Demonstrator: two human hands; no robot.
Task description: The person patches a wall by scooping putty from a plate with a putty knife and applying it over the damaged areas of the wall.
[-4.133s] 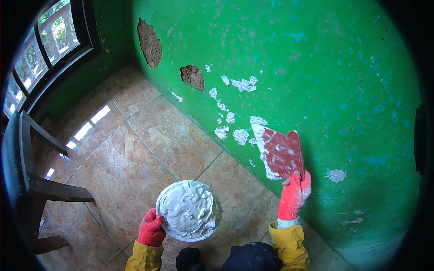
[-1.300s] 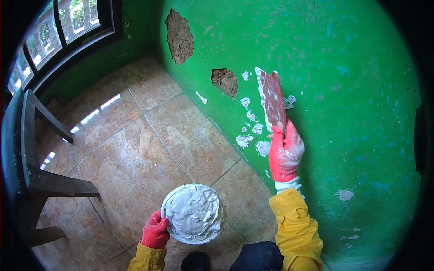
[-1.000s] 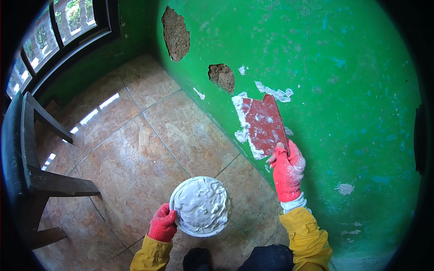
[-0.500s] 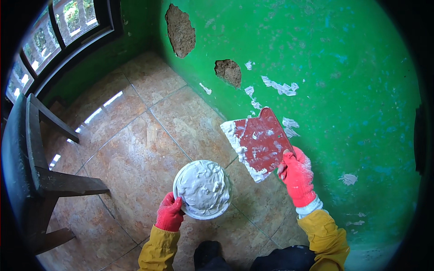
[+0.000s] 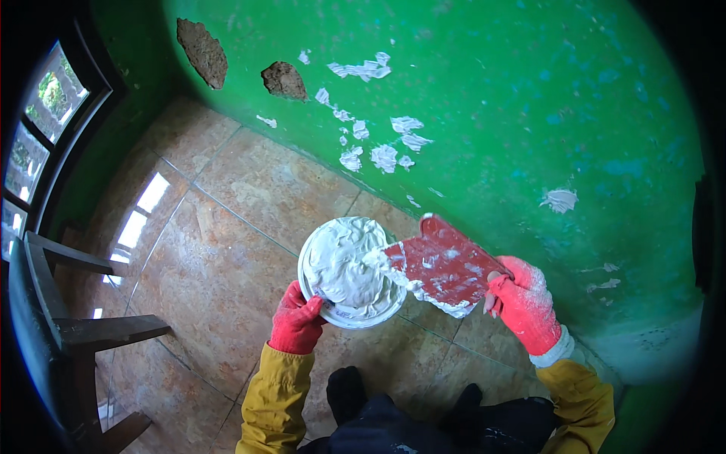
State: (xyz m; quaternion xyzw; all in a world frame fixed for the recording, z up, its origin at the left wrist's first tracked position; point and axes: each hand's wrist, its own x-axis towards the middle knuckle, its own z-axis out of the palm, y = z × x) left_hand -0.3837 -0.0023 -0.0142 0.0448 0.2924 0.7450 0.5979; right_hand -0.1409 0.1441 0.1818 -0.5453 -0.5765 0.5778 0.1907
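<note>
In my red-gloved left hand (image 5: 297, 318) is a round white tub (image 5: 352, 324), gripped at its left edge. Thick white putty (image 5: 340, 261) fills it, its surface rough and ridged. My right hand (image 5: 525, 303), in a red glove dusted white, is closed on the corner of a wide red putty spreader (image 5: 446, 265). The spreader's left edge carries white putty and lies over the right side of the tub, touching the putty there. White smears mark its flat face.
Ahead and to the right rises a green wall (image 5: 491, 98) with several white putty patches (image 5: 367, 68) and two broken holes, a larger hole (image 5: 203, 53) and a smaller hole (image 5: 284, 80). A dark chair (image 5: 113, 333) stands left on the tiled floor (image 5: 219, 265), below a window (image 5: 57, 98).
The spreader has come left and down from before the wall until its edge meets the putty in the tub. The tub is slightly higher in view, which has swung to the right.
</note>
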